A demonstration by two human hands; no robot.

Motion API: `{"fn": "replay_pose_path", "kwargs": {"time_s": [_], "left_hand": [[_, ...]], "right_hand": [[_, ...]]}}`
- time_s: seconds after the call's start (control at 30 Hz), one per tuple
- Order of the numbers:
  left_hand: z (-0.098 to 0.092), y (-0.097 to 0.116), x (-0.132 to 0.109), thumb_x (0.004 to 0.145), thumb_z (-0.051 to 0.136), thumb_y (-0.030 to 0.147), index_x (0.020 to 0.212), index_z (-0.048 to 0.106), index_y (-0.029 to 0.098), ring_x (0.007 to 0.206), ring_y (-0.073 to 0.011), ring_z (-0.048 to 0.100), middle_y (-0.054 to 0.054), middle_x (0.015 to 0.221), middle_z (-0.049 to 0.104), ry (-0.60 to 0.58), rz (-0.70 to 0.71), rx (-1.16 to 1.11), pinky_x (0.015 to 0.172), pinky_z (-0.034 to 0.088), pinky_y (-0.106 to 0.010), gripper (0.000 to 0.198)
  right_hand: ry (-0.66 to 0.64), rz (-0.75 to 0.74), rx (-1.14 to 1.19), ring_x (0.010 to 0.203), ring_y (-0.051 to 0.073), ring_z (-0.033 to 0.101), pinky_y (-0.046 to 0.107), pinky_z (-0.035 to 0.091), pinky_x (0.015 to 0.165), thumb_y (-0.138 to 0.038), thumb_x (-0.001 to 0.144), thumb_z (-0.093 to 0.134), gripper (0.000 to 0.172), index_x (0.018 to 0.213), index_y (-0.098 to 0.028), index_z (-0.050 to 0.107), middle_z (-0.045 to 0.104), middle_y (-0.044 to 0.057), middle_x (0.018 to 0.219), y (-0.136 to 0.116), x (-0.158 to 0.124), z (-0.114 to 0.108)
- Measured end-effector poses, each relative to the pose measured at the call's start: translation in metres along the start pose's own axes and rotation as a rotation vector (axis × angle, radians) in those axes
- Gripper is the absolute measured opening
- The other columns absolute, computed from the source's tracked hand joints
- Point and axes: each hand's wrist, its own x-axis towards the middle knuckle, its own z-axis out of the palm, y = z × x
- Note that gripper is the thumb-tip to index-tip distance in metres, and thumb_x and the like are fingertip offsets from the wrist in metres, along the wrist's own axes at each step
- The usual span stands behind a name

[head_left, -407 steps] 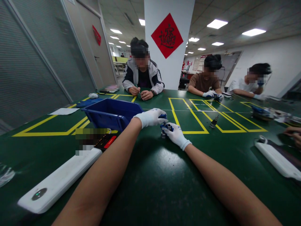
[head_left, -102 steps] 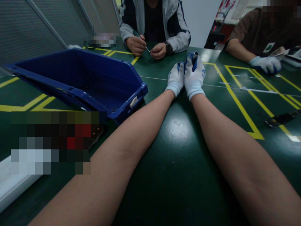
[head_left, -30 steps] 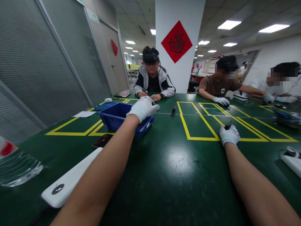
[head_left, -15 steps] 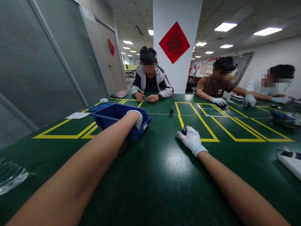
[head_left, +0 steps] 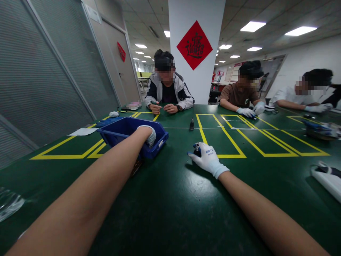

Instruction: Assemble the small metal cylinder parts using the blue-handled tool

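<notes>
White-gloved, now reaching into the blue plastic bin with left hand in a grip too hidden to tell, so occupying both hands, while holding a black metal-tipped fitting in right hand, nearer the bin above green desk.

Blue bin, green table with yellow lines, white blue-lettered right glove, red diamond poster

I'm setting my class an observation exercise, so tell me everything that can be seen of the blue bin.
The blue bin is open-topped and looks like plastic, with sloping walls and a small white patch at its right end. It stands upright on the green table. The left hand is down inside it; what that hand touches there is hidden.
</notes>
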Motion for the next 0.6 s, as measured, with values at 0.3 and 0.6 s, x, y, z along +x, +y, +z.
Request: {"fn": "replay_pose_path", "kwargs": {"time_s": [0.3,0.6], "left_hand": [[-0.014,-0.009,-0.019,0.055,0.075,0.037,0.105,0.065,0.009,0.08,-0.0186,0.058,-0.011,0.099,0.068,0.165,0.118,0.085,0.076,0.045,-0.027,0.058],[-0.031,-0.027,-0.039,0.067,0.062,0.051,0.086,0.07,0.016,0.066,-0.0147,0.058,-0.002,0.079,0.068,0.279,0.257,-0.261,0.063,0.044,-0.022,0.041]], "right_hand": [[0.019,-0.036,0.025,0.081,0.018,0.055,0.03,0.038,0.076,-0.058,0.085,0.043,0.041,0.089,-0.02,0.056,0.062,0.006,0.09,0.006,0.0,-0.002],[-0.002,-0.034,0.071,0.079,0.017,0.055,0.028,0.04,0.073,-0.058,0.085,0.044,0.041,0.088,-0.02,0.056,0.061,0.006,0.088,0.007,0.001,-0.001]]}}
